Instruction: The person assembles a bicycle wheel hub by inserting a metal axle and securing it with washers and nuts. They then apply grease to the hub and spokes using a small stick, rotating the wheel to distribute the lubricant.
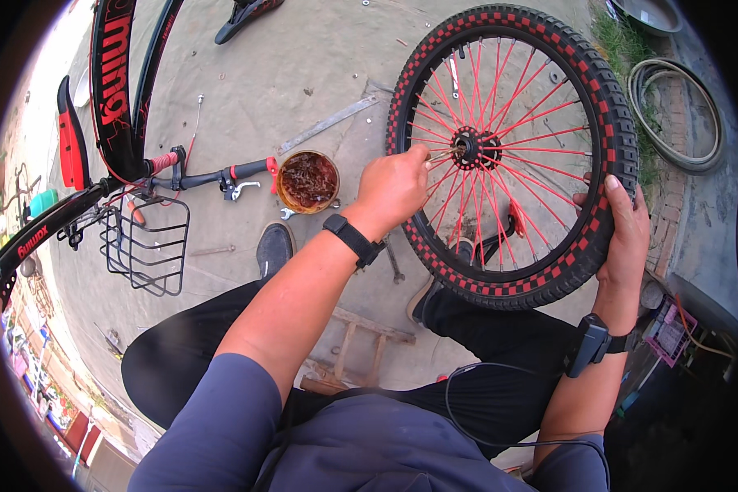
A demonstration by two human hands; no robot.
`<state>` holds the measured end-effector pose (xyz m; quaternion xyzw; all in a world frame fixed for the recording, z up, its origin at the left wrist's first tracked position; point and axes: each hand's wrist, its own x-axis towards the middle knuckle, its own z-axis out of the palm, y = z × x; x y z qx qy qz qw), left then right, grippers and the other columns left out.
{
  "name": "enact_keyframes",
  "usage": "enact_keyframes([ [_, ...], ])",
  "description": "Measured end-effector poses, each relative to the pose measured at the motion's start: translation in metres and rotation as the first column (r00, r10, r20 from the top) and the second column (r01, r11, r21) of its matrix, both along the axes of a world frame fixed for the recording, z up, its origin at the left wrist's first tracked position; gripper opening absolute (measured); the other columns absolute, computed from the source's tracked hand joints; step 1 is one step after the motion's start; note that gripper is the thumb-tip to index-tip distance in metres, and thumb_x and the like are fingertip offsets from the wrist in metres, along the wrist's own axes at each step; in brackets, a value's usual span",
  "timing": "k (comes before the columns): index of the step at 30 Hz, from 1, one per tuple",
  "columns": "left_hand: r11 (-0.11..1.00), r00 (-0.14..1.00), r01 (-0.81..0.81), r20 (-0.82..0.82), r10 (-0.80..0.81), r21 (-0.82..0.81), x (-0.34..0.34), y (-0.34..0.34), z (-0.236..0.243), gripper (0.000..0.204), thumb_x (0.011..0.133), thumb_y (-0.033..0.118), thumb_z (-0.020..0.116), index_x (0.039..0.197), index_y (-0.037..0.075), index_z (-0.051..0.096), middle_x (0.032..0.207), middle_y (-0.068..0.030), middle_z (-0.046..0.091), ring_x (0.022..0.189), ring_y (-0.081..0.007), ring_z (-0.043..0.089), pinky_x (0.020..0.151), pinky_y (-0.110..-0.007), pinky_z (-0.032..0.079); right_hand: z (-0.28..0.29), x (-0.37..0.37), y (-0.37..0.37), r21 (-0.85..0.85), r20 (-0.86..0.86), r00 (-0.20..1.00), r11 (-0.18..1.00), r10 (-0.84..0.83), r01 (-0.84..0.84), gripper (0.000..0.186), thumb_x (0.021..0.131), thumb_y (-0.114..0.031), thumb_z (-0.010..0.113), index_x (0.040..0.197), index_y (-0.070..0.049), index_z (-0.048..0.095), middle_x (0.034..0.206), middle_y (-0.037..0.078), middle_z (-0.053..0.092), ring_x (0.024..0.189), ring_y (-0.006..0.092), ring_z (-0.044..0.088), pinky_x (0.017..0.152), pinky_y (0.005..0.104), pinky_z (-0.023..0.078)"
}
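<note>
Pinching a thin, brownish stick-like tool [444, 155], the left hand [392, 190] has its fingers drawn closely together, and the tool's far end meets the hub [472, 149] of a bicycle wheel [495, 156]. The wheel stands tipped in front of the person, above the right leg, its tread and red-checked sidewall steadied by the right hand [621, 234], which clasps the tyre's right edge with the thumb in front and fingers behind. The step in hand looks like working grease into the hub. The next move seems to call for a steady wheel and small, careful strokes around the hub opening, with more taken from the tin if it runs short.

Just left of the left forearm is that round tin [309, 211], holding a dark reddish-brown, sticky-looking mass [307, 177]. Beyond it lie a flat metal strip [328, 125] and, farther left, a handlebar [213, 177] and a wire basket [146, 250].

The tool's tip is lost against the dark hub, so whether it carries grease cannot be told. The hub's far side is hidden, the bicycle frame [113, 90] is cut off by the lens edge, and the lower right corner is too dark to read.
</note>
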<state>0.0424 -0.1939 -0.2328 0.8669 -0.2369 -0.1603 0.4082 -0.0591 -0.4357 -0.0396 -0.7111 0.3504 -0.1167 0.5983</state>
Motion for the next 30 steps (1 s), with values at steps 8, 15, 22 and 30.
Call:
enact_keyframes([
  [8, 0.996, 0.994, -0.086, -0.065, 0.085, -0.002, -0.004, 0.012, -0.003, 0.019, 0.103, 0.023, 0.056, 0.11, 0.006, 0.062, 0.079, -0.0176, 0.071, 0.075, -0.0397, 0.069, 0.069, -0.051, 0.052, 0.0, 0.001, 0.001, 0.004, 0.001, 1.0, 1.0, 0.006, -0.006, 0.035, 0.098, -0.026, 0.071, 0.117, 0.001, 0.06, 0.1, 0.01, 0.071, 0.08, 0.0169, 0.073, 0.065, 0.0281, 0.061],
  [15, 0.936, 0.937, -0.311, -0.111, 0.331, 0.167, -0.002, 0.08, -0.027, 0.022, 0.102, 0.022, 0.054, 0.111, 0.004, 0.062, 0.077, -0.0132, 0.072, 0.076, -0.0315, 0.072, 0.071, -0.045, 0.054, 0.0, 0.001, 0.0, 0.003, 0.003, 1.0, 1.0, 0.004, -0.004, 0.034, 0.098, -0.027, 0.072, 0.115, 0.0, 0.061, 0.095, 0.009, 0.071, 0.078, 0.0152, 0.072, 0.065, 0.0269, 0.06],
  [22, 0.768, 0.819, -0.429, -0.153, 0.553, 0.475, -0.018, 0.169, -0.048, 0.029, 0.097, 0.023, 0.053, 0.116, 0.002, 0.06, 0.098, -0.0258, 0.072, 0.092, -0.0466, 0.069, 0.082, -0.056, 0.053, 0.002, 0.004, 0.002, -0.012, -0.003, 1.0, 1.0, -0.003, 0.003, 0.032, 0.098, -0.028, 0.071, 0.113, -0.001, 0.061, 0.091, 0.008, 0.071, 0.075, 0.0135, 0.07, 0.063, 0.0256, 0.057],
  [30, 0.721, 0.872, -0.331, -0.096, 0.48, 0.608, -0.029, 0.178, -0.052, 0.028, 0.097, 0.022, 0.054, 0.114, 0.001, 0.061, 0.097, -0.0247, 0.073, 0.093, -0.0449, 0.069, 0.083, -0.055, 0.053, 0.0, 0.002, 0.0, -0.004, -0.002, 1.0, 1.0, 0.001, -0.001, 0.033, 0.098, -0.027, 0.071, 0.115, -0.001, 0.061, 0.093, 0.008, 0.071, 0.077, 0.0146, 0.071, 0.064, 0.0266, 0.058],
])
